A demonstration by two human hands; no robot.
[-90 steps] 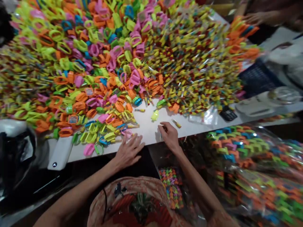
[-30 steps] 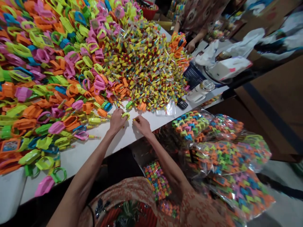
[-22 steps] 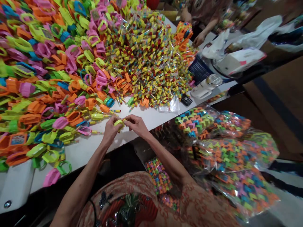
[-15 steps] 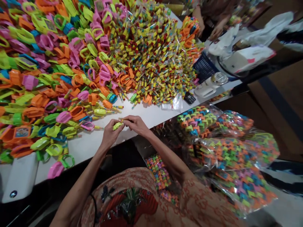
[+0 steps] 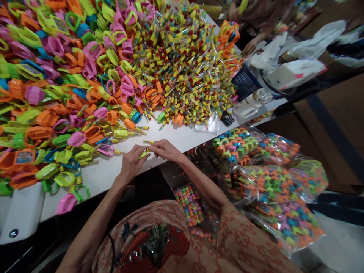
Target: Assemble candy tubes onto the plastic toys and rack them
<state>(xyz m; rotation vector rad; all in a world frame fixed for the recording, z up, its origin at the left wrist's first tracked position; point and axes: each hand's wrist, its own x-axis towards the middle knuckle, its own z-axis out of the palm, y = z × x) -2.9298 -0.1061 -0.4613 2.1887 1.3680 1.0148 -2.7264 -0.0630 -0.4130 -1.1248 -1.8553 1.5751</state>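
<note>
Both of my hands meet over the white table's near edge, around a small yellow-green plastic toy watch [image 5: 145, 154]. My left hand [image 5: 132, 162] is closed on its left side, thumb toward the middle. My right hand [image 5: 165, 151] has its fingers bent down onto the right end of the same toy watch; the fingertips partly hide it. Just beyond my fingers shows a slim candy tube [image 5: 148, 142] with a yellow end. Farther off, another yellow-green toy watch [image 5: 121, 133] lies beside several tubes.
Toy watches [image 5: 57, 113] in many colours heap up at left, next to a large pile of yellow-capped tubes [image 5: 182, 60]. A white power bank [image 5: 24, 212], black remote [image 5: 227, 118], bottle [image 5: 251, 104] and blue basket [image 5: 246, 81] border the table. Filled plastic bags [image 5: 273, 182] lie right, below. A co-worker's hand [image 5: 251, 45] is beyond.
My hands have shifted slightly, staying on the toy watch, and my left hand now covers more of it. A tube shows just beyond my fingers. A yellow piece appears by the co-worker.
</note>
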